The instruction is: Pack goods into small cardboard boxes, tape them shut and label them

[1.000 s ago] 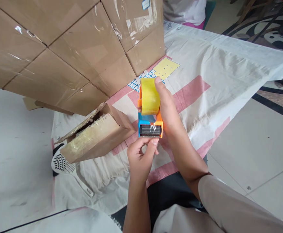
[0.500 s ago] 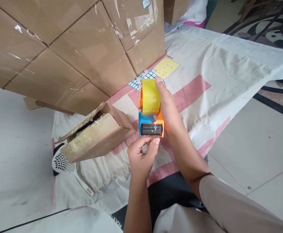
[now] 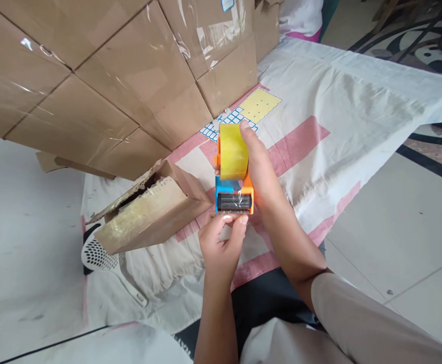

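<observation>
My right hand (image 3: 259,164) grips an orange and blue tape dispenser (image 3: 250,194) from its right side, thumb along the top of the yellow tape roll (image 3: 234,151). The other fingers are mostly hidden behind it. A black roller with clear tape over it faces me at the dispenser's lower end. Just below that roller, my left hand (image 3: 221,245) pinches the tape's end at the cutter edge between thumb and forefinger. To the left of both hands lies a small cardboard box (image 3: 156,217) with torn, ragged flaps and tape on its side.
Stacked, taped cartons (image 3: 141,86) rise at the back left. A white perforated paddle (image 3: 99,255) lies by the small box. Yellow and blue-lined label sheets (image 3: 262,105) rest on the cloth-covered table (image 3: 319,91). Another carton (image 3: 267,33) stands at the back, beside a white bag (image 3: 300,20).
Both hands and the dispenser have shifted slightly left, with the same grip. The carton at the far back has changed position and now sits lower beside the stack.
</observation>
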Available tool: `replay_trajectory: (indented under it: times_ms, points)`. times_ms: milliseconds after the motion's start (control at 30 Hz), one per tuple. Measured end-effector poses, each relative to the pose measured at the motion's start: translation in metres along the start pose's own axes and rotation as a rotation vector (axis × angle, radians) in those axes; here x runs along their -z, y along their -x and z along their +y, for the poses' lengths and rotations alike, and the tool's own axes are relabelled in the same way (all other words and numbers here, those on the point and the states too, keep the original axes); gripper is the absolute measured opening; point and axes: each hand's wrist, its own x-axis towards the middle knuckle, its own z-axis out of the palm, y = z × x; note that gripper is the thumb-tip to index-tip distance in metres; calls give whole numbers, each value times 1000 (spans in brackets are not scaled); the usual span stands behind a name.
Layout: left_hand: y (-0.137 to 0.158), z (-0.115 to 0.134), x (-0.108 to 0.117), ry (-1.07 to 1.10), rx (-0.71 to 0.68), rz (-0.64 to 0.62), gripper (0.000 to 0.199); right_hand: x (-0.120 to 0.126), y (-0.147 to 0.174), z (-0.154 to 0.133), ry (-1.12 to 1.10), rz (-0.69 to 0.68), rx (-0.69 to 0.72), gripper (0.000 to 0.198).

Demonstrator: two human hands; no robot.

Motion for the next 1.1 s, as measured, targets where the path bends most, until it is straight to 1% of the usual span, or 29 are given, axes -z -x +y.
replay_trajectory:
  times_ms: [100, 200, 300, 433, 500, 567, 667, 733, 800, 900, 967, 1100]
  points:
    - [1, -2, 1, 29, -18, 12, 13, -1, 4, 2, -14, -20, -8, 57]
    - [0, -3, 1, 49, -52, 49, 12, -2, 4, 3, -27, -35, -6, 51]
    - [-1, -3, 1, 27, -65, 67, 12, -4, 3, 2, -25, -1, 24, 46]
    - [-1, -5, -1, -55, -126, 91, 10, -5, 4, -1, -12, 38, -7, 51]
    - [0, -6, -2, -62, -133, 101, 9, -5, 4, -2, -3, 45, -26, 53]
    - [0, -8, -3, -8, -85, 77, 9, -4, 4, -2, -1, 54, -15, 54]
    - [2, -10, -5, 188, 30, 21, 16, -3, 4, -3, 5, 49, 12, 53]
    - [3, -11, -7, 314, 101, 4, 19, -3, 4, -4, 0, 38, 7, 52]
    - [4, -9, -8, 371, 153, -6, 19, -2, 3, -5, -26, 22, -7, 53]
    - [3, -5, -8, 316, 179, -8, 21, -1, 1, -8, -50, 18, -9, 52]
    - [1, -3, -8, 245, 173, 5, 22, -1, -1, -11, -33, 44, 0, 51]
    - [-1, -3, -9, 155, 134, -2, 24, -8, 0, -16, 16, 147, 8, 53]
